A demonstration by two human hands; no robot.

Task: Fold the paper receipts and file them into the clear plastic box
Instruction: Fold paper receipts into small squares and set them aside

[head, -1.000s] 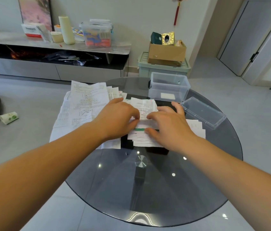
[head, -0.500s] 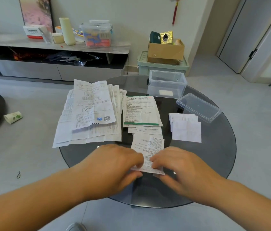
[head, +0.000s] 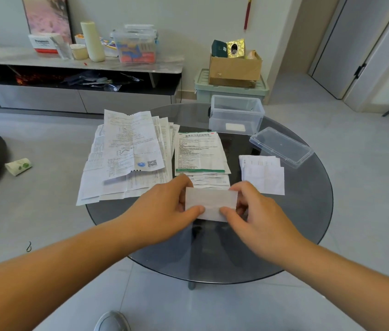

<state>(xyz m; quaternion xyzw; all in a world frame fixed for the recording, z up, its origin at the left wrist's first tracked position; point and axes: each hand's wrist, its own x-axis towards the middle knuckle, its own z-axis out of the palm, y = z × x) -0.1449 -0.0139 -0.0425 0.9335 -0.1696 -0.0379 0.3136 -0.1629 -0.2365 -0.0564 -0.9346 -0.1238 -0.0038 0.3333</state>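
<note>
Up and left of the left hand [head: 164, 211]: a fanned stack of large printed sheets [head: 129, 151], overhanging the rim of the round glass table [head: 308, 206]. Pinches the left edge of a folded receipt [head: 211, 204] with that hand, thumb on the near face, fingers curled behind. Holds the receipt over the glass, blank side up, stretched between both hands. Straight beyond it: a green-edged leaflet [head: 199, 151] atop a pile of smaller receipts [head: 210, 181]. Pinches the receipt's right edge with the right hand [head: 255, 216], thumb in front, fingers curled behind. Just beyond the right hand: a small stack of folded slips [head: 264, 175]. Farther beyond: the clear plastic box [head: 236, 113], open, a white slip [head: 235, 127] showing through its front wall. Right of the box, near the table's edge: its clear lid [head: 281, 146].
</note>
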